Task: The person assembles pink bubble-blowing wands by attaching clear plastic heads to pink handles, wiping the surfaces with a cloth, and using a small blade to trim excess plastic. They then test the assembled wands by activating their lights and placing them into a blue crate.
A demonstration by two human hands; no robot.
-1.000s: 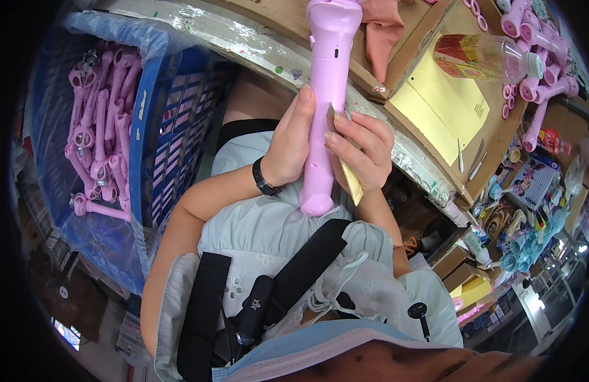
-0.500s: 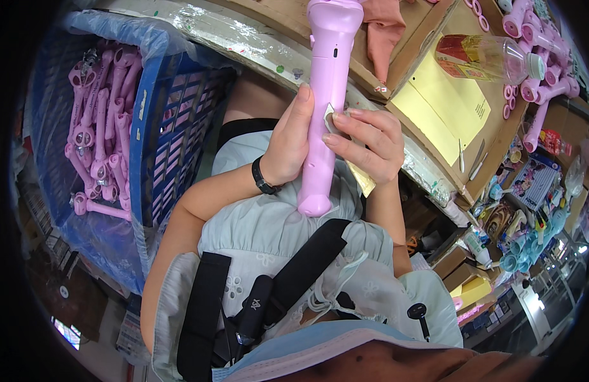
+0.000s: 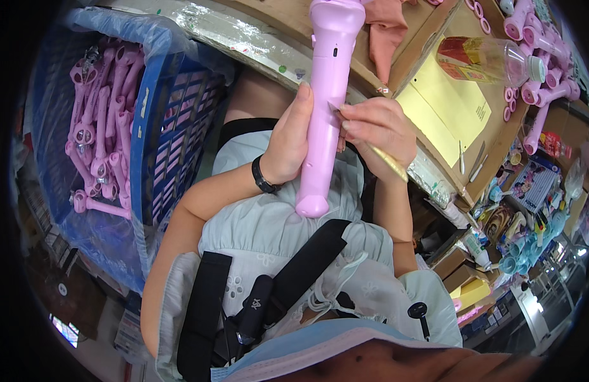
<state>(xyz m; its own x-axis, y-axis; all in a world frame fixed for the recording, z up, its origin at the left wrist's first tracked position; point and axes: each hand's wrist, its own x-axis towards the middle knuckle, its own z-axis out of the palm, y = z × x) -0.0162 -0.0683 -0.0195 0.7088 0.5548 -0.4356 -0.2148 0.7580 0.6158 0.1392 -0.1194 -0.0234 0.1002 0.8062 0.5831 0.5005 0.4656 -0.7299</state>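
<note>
A long pink plastic handle-shaped toy (image 3: 324, 102) stands upright in front of my chest. My left hand (image 3: 289, 137) wraps around its middle from the left. My right hand (image 3: 377, 130) is at its right side, fingertips pinching a thin yellow-handled blade tool (image 3: 387, 160) whose tip touches the pink body. A black band sits on my left wrist.
A blue crate (image 3: 151, 137) lined with plastic holds several pink toy parts (image 3: 93, 137) at the left. The wooden workbench (image 3: 447, 108) at the right carries a yellow sheet, a clear bottle (image 3: 482, 60), more pink pieces (image 3: 536, 38) and small tools.
My right hand has shifted up the toy's side and now holds the thin tool against it. The toy stays upright in my left hand.
</note>
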